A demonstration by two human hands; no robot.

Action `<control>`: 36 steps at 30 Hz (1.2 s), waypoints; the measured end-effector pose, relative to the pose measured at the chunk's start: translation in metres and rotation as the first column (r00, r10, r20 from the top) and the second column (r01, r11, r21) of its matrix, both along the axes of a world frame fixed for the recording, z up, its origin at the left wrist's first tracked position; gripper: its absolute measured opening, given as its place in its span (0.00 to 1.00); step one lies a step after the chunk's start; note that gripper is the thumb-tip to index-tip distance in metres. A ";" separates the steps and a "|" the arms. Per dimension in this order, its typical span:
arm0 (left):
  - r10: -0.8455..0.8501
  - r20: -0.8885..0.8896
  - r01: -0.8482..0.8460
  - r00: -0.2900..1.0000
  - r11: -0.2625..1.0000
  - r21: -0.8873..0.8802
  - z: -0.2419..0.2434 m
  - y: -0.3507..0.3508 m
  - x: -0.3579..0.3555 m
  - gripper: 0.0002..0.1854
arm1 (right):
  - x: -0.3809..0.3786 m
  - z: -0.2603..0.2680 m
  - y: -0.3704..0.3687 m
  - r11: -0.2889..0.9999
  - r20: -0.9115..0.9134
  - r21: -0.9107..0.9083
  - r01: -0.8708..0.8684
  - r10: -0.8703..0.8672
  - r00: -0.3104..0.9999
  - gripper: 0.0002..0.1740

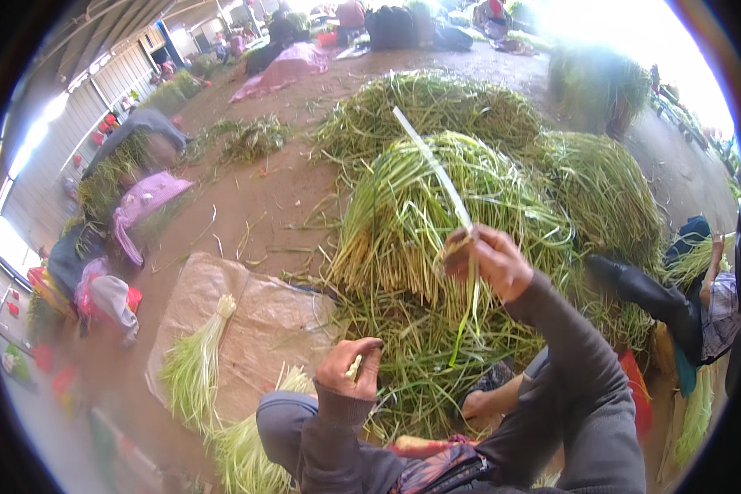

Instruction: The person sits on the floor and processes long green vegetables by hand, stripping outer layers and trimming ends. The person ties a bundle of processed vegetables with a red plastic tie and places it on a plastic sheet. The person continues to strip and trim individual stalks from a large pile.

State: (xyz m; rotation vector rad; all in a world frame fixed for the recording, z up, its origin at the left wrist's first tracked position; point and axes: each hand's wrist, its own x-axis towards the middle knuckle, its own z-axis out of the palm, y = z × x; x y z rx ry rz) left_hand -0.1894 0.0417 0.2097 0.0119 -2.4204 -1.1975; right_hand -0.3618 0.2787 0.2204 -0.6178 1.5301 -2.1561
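Note:
Over the front of a large heap of long green stalks with pale brown ends [401, 247], my right hand [497, 259] is closed on a leafy stalk [474, 296]; a long, pale, flat strip [435, 167] rises from the same hand. My left hand [349, 370] is curled, palm side partly hidden, around a short pale piece [354, 368] that shows between its fingers. Loose green leaves [426, 352] lie between the two hands. At the left, a bundle of trimmed pale-stemmed greens [200, 364] rests on a brown woven sheet [265, 309], and another bundle [250, 454] lies beside my knee.
More heaps of greens [599, 197] stand behind and to the right. Close at the right sits another person [716, 309] holding greens. A pink cloth [148, 197] covers part of a pile at the left. Several people are farther back. My bent legs and bare foot frame the near side.

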 end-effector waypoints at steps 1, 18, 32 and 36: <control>0.027 -0.009 -0.026 1.000 0.999 0.030 0.001 0.001 0.000 0.11 | 0.007 0.002 -0.006 0.988 0.004 0.142 -0.055 0.055 0.998 0.14; 0.477 -0.175 -0.056 0.861 0.431 0.900 0.009 -0.076 0.024 0.23 | 0.015 0.035 0.015 0.823 -0.118 0.536 -0.189 0.294 0.948 0.15; 0.728 -0.119 -0.189 0.676 0.328 0.926 0.021 -0.072 0.032 0.18 | -0.040 0.026 0.072 0.882 -0.078 0.155 0.445 -0.438 0.895 0.23; -0.024 -0.022 0.032 0.999 0.854 0.519 0.006 -0.019 0.016 0.13 | 0.000 0.005 0.023 0.593 -0.531 0.779 0.206 0.447 0.720 0.33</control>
